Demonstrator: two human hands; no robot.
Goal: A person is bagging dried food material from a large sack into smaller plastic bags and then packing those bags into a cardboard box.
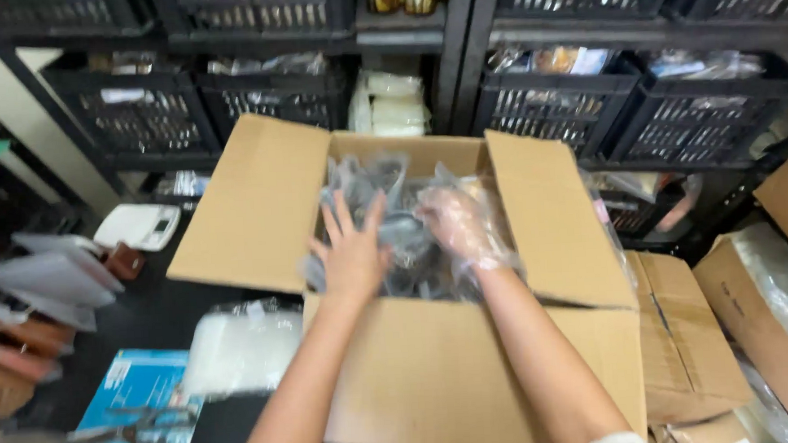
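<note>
An open cardboard box (438, 381) stands in front of me with its flaps spread out. It is filled with clear plastic bags (392, 190) holding dark items. My left hand (352, 251) is bare, fingers spread, pressing flat on the bags. My right hand (461, 222) wears a thin clear plastic glove and rests on the bags beside it, fingers curled slightly into the plastic. Whether either hand grips a bag is unclear because the picture is blurred.
Black plastic crates (137, 114) fill dark shelves behind the box. A white scale (138, 226) and a clear bag of white items (239, 346) lie at left, with a blue booklet (138, 392). More cardboard boxes (688, 341) stand at right.
</note>
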